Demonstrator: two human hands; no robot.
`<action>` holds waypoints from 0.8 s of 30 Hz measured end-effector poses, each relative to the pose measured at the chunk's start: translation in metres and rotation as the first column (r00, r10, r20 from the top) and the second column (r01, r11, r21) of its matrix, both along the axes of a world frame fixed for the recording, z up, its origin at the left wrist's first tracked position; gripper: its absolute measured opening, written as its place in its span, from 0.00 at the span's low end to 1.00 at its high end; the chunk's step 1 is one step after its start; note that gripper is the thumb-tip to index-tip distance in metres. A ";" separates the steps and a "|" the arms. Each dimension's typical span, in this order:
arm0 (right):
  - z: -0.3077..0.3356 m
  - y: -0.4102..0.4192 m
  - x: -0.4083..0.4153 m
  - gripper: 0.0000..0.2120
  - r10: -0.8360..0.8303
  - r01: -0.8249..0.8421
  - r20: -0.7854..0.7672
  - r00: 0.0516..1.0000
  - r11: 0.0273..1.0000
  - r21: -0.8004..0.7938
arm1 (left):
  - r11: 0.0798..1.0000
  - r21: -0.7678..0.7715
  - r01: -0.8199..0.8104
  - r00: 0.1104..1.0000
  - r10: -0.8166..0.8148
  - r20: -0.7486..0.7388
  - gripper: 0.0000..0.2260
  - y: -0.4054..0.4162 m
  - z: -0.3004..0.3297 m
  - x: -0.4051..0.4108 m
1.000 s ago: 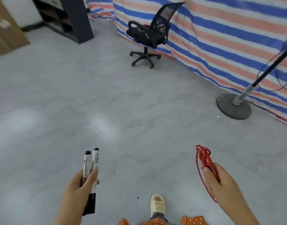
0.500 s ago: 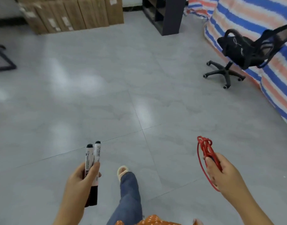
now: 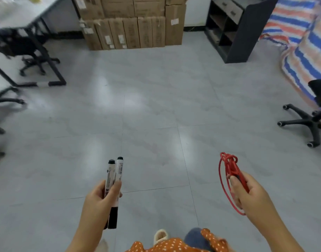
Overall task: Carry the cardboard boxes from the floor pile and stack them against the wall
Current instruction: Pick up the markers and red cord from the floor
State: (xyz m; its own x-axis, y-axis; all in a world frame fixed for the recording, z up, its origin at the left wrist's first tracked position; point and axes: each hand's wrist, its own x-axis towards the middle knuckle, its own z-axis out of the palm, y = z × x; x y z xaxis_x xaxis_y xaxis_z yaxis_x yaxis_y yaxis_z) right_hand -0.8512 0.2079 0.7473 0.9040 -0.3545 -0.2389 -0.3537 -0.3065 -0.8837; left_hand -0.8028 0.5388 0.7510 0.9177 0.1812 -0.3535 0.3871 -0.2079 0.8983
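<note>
From the head view, the person stands in the middle of a grey tiled floor point(image 3: 156, 106), facing the far wall. The left hand point(image 3: 99, 199) grips two marker pens point(image 3: 114, 179) upright, fingers point(image 3: 117, 188) curled round the barrels and thumb pressed along them, caps pointing up. The right hand point(image 3: 246, 191) pinches a bundle of red cord point(image 3: 228, 170), its fingers folded over the gathered part while one loop hangs loose below the palm. Both hands look held out in front simply to carry these bits along; I'd guess they must be put down before any box can be lifted.

The cardboard boxes point(image 3: 130, 26) are well ahead, stacked in rows against the wall, the lower ones standing narrow and upright side by side, flatter ones on top. No separate floor pile shows from here.

To the left a worktop point(image 3: 14, 15) on black legs juts in, with office chair bases point(image 3: 38, 64) under and near it. A dark shelf unit point(image 3: 236, 30) stands right of the boxes, a striped tarpaulin point(image 3: 305, 42) beyond it, and another chair base point(image 3: 306, 122) at the right edge. The straight path over the floor to the boxes looks open; only the worktop's foot and the shelf unit narrow it.
</note>
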 end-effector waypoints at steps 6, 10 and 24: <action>-0.008 0.003 0.103 0.08 0.073 -0.073 -0.068 0.995 0.997 0.006 | 0.993 -0.005 -0.119 0.992 0.118 -0.049 0.12 0.010 -0.014 0.070; -0.015 0.002 0.193 0.08 0.155 -0.155 -0.069 0.985 0.988 0.003 | 0.976 0.005 -0.217 0.975 0.217 -0.054 0.09 0.009 -0.024 0.131; -0.002 0.000 0.528 0.09 0.470 -0.471 -0.022 0.882 0.882 -0.022 | 0.868 0.009 -0.497 0.868 0.497 -0.017 0.07 -0.012 -0.018 0.369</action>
